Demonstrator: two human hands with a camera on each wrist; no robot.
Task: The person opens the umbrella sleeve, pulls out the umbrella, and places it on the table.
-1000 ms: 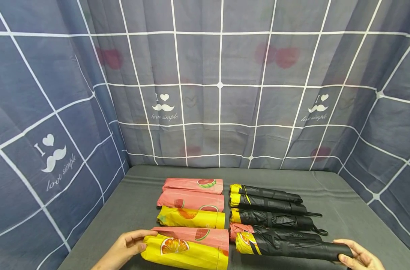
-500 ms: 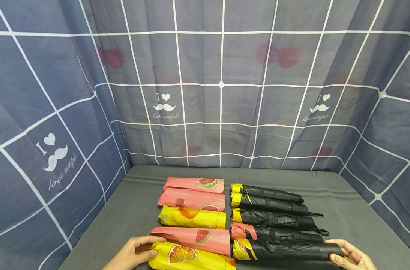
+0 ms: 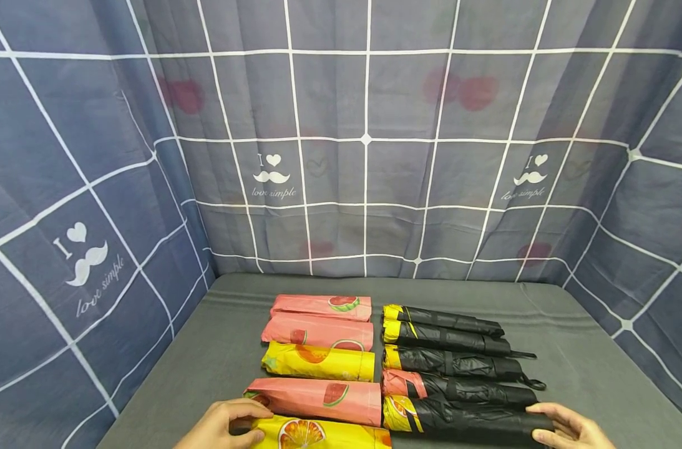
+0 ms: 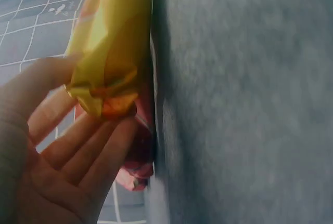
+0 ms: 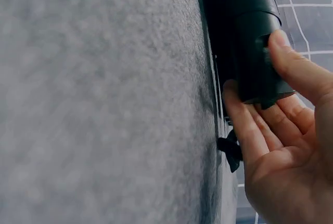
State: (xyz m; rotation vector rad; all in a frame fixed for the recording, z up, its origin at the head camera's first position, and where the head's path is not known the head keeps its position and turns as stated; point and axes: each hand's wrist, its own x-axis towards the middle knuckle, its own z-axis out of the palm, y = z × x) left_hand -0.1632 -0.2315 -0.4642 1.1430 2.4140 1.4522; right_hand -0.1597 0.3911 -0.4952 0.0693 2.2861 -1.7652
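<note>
My left hand (image 3: 225, 427) grips the left end of a yellow fabric sleeve (image 3: 341, 434) with an orange-slice print, at the front of the table. Its crumpled end lies between thumb and fingers in the left wrist view. The right hand (image 3: 568, 427) holds the handle end of a folded black umbrella (image 3: 475, 419), whose other end is yellow with an orange print. In the right wrist view, the thumb presses on the dark handle (image 5: 255, 52) and the fingers curl underneath. Just behind the yellow sleeve lies a pink watermelon-print sleeve (image 3: 301, 396). Behind the held umbrella is a pink-ended umbrella (image 3: 470, 390).
Farther back on the grey-covered table (image 3: 228, 337) lie another yellow sleeve (image 3: 335, 363) and two pink sleeves (image 3: 312, 332). To their right, several yellow-ended black umbrellas (image 3: 453, 363) lie in a row. A checked curtain (image 3: 329, 168) surrounds the back and sides.
The yellow sleeve has shifted toward the front edge and right, uncovering more of the pink sleeve. The held umbrella has slid left with my right hand, lining up with the umbrella row.
</note>
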